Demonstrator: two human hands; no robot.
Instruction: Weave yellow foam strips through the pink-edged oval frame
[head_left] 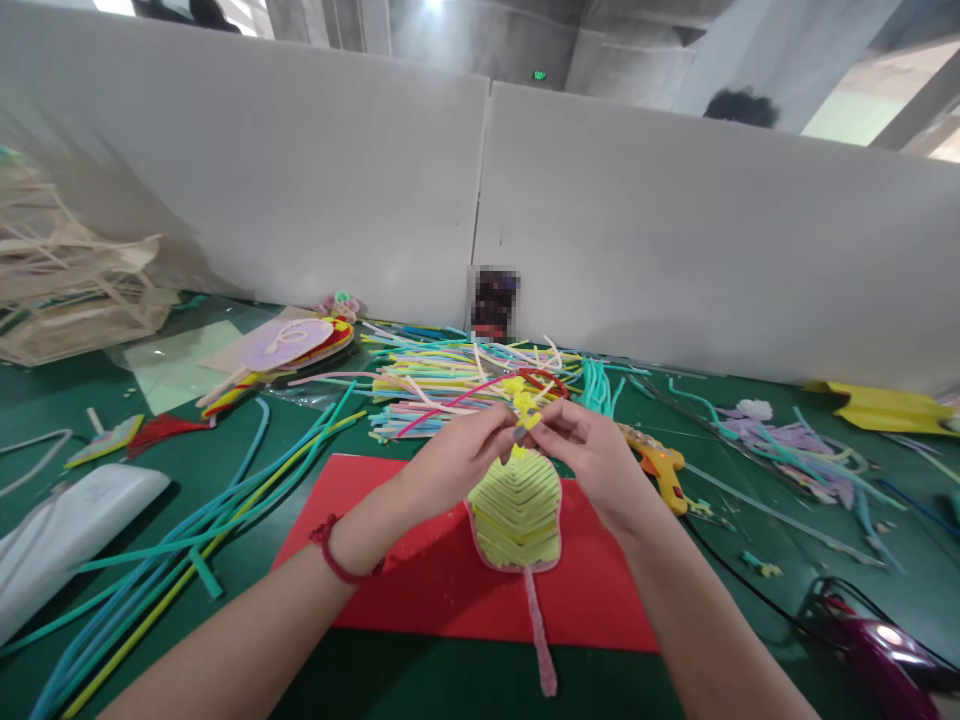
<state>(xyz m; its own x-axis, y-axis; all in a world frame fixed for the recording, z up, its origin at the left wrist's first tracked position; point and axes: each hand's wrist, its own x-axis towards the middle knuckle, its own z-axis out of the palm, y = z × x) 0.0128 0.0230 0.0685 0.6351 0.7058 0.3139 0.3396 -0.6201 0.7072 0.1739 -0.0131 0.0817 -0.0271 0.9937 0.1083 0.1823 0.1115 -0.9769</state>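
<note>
A small woven fan of yellow-green strips with a pink rim and a pink handle hangs above a red sheet. My left hand and my right hand meet at the fan's top edge, both with fingers pinched. Between the fingertips sits a yellow fuzzy piece joined to the fan's top. A red cord circles my left wrist.
A heap of coloured strips lies behind the hands, long teal and yellow strips at left. A yellow-orange glue gun rests right of the red sheet, finished fans at back left, a white divider wall behind.
</note>
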